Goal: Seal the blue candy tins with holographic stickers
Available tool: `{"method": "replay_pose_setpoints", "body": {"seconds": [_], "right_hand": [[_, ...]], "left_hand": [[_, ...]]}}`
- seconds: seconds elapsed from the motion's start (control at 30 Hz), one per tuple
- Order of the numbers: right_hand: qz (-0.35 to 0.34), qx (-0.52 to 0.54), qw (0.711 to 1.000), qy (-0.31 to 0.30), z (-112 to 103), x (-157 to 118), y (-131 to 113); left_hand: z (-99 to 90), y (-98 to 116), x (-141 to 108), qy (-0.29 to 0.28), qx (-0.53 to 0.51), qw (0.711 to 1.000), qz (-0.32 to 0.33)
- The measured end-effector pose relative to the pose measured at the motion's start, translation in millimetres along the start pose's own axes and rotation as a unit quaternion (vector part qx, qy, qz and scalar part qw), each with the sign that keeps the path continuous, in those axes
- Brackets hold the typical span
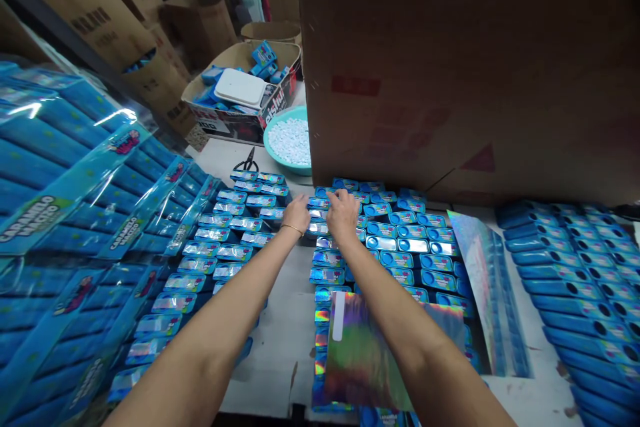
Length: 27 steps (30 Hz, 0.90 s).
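My left hand [297, 215], with a thin bracelet at the wrist, is closed, its fingertips against the left side of a short column of small blue candy boxes [319, 213]. On the right side of that column, my right hand [343, 215] has its fingers curled over the boxes' edge. The fingers' undersides are hidden. More blue candy boxes [397, 259] with round marks on their tops stand in rows right of and below my right hand. To the left of my left hand, other rows of labelled boxes [233, 252] stand on the white table [280, 347].
Shiny holographic sheets [370, 360] lie over the near boxes. Wrapped packs [75, 213] pile up at left; a big cardboard box [450, 67] blocks the back right. Scissors [247, 161], a turquoise bowl [287, 140] of white candies and an open carton [235, 123] are behind.
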State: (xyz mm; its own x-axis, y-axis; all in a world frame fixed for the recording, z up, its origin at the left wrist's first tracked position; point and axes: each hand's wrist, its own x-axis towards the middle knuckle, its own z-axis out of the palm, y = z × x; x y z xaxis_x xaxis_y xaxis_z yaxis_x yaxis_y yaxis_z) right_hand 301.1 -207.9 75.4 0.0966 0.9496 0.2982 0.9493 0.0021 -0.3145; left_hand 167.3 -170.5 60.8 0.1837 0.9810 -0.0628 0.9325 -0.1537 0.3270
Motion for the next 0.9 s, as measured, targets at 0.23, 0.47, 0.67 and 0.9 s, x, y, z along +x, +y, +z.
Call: {"method": "replay_pose_setpoints", "body": {"seconds": [0.23, 0.47, 0.67, 0.9], "right_hand": [[0.062, 0.064, 0.996, 0.013, -13.9, -8.7, 28.4], [0.088, 0.145, 0.983, 0.063, -48.7, -21.9, 55.0], [-0.037, 0.241, 0.969, -0.047, -99.9, -83.8, 86.4], [-0.165, 0.118, 0.967, -0.155, -96.1, -159.6, 65.6]], "left_hand": [[13.7, 16.7, -22.8, 0.027, 0.061, 0.996, 0.051], [3.3, 27.4, -12.6, 0.008, 0.069, 0.996, 0.051], [-11.9, 31.3, -66.4, -0.03, -0.173, 0.978, 0.109], [14.2, 45.0, -161.3, -0.284, -0.395, 0.874, 0.018]]}}
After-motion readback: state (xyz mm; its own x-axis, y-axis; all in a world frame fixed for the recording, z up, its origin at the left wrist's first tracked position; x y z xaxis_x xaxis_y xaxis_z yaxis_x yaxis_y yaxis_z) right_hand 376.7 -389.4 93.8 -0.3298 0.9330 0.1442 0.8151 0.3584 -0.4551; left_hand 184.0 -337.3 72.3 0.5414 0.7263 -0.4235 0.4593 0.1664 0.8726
